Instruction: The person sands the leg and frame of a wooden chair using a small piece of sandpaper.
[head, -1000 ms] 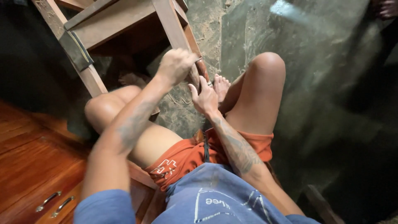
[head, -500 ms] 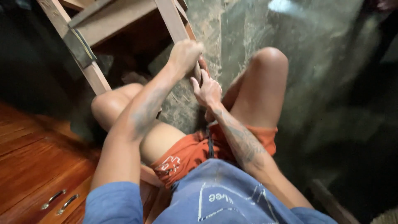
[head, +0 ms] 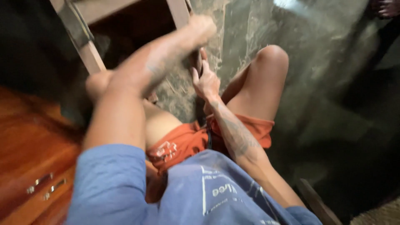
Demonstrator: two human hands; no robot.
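I sit on the floor with a wooden furniture frame point(head: 89, 54) tilted over my legs. My left hand point(head: 202, 27) is blurred and closed in a fist around the frame's slanted leg point(head: 179, 10), high up near the top edge of the view. My right hand point(head: 205, 81) grips the same leg lower down, near its reddish-brown end point(head: 203, 55), thumb pointing up. Whether the left fist also holds something against the wood cannot be told.
My bare knees point(head: 273, 56) rise on both sides of the leg over a rough grey-green concrete floor point(head: 250, 25). A polished wooden cabinet with metal handles point(head: 41, 183) stands at the left. A wooden strip point(head: 316, 204) lies bottom right. Another person's foot point(head: 385, 8) shows top right.
My left hand has slid up along the wooden leg, away from me, and is now blurred by motion. The right hand has stayed on the leg's lower end. The view has shifted slightly.
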